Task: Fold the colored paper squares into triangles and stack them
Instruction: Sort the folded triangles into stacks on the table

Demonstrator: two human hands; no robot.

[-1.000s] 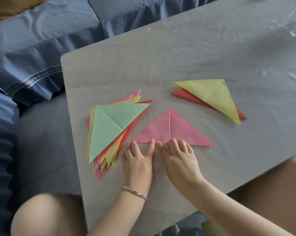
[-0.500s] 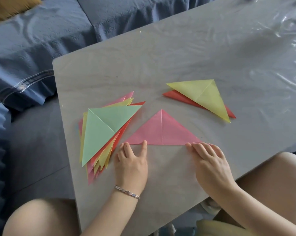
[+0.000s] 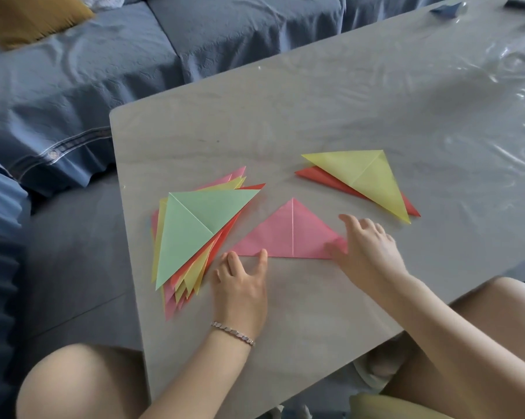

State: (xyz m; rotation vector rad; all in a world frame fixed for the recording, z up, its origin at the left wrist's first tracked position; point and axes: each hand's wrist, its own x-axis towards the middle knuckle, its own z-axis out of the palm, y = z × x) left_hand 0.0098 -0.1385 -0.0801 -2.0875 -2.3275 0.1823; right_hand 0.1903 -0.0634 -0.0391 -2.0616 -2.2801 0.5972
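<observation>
Two hands bracket the pink triangle [image 3: 288, 237], which lies flat on the table [image 3: 315, 116] on its near side, between two piles. Its long edge runs left to right nearest the person, and its apex points far.

The left hand [image 3: 240, 285] lies low by the left corner, with straight fingers whose tips touch that edge. The right hand [image 3: 367, 249] sits at the right corner with its wrist raised, fingers loosely spread and thumb against the tip. Blur hides whether it pinches the paper or only touches it.

The big pile topped by the green triangle [image 3: 191, 228] lies just left of the pink one, beside the left hand. The yellow triangle [image 3: 367, 179], lying on a red triangle [image 3: 315, 178], sits far right, nearer the right hand.

The fold looks finished, so stacking probably comes next. The right hand seems placed to lift the corner.
</observation>
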